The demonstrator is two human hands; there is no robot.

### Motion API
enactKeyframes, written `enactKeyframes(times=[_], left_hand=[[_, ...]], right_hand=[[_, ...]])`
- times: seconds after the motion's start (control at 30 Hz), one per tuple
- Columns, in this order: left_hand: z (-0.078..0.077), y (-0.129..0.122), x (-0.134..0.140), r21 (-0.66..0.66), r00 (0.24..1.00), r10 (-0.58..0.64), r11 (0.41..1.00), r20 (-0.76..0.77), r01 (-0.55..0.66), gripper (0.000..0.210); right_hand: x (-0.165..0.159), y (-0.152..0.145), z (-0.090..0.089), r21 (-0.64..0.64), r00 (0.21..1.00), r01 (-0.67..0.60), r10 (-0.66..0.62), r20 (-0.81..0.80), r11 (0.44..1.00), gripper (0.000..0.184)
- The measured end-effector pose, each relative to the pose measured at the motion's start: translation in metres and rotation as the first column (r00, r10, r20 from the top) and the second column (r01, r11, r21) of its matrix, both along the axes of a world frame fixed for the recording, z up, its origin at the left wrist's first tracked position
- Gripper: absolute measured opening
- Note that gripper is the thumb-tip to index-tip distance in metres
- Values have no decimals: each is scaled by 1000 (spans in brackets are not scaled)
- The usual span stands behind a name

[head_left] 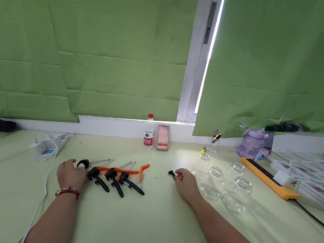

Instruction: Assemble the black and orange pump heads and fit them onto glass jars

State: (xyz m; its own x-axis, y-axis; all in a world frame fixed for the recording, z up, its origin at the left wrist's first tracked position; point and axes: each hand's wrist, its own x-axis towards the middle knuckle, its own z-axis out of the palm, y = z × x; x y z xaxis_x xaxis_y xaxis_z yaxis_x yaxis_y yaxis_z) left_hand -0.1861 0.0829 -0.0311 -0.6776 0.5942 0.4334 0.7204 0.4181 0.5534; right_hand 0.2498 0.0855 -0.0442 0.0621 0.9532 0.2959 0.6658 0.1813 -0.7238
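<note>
My left hand [71,174] is at the left end of a row of parts, its fingers closed around a black round cap [83,163] with a thin metal rod pointing right. Beside it lie several black round-headed pieces with handles, such as the nearest black-handled piece [114,182]. Orange strips [117,170] and thin metal rods [131,166] lie behind and under them. An orange bent piece [143,169] rests at the row's right end. Farther right, my right hand [185,183] pinches a small black angled piece [172,174] just above or on the table; its lower end is hidden by the fingers.
Several clear glass jars [214,183] stand right of my right hand. A water bottle [149,132] and a pink box [162,137] are by the wall. A purple jug [251,143], an orange power strip [269,178] and a white power strip [48,147] flank the table [125,227].
</note>
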Motion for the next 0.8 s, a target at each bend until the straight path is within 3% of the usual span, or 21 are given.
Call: enactKeyframes(times=[0.1,0.23,0.47,0.63,0.8], left_hand=[[-4,5,-6,15,999,-3,1000,51,2,60],[-6,12,-13,-14,991,-97,995,96,99,65],[-4,14,-14,-86,970,-203,973,131,215,37],[-1,12,-17,-83,980,-105,989,168,121,40],[2,7,-17,33,979,-2,999,205,-5,44]], right_hand=[[-5,-6,2,63,995,-39,33,94,997,20],[-21,-19,3,130,974,-159,134,182,979,25],[-75,-30,11,183,852,-476,399,339,860,27],[-110,-15,18,95,848,-449,390,360,888,25],[-134,-3,21,-50,835,-353,339,433,934,31]])
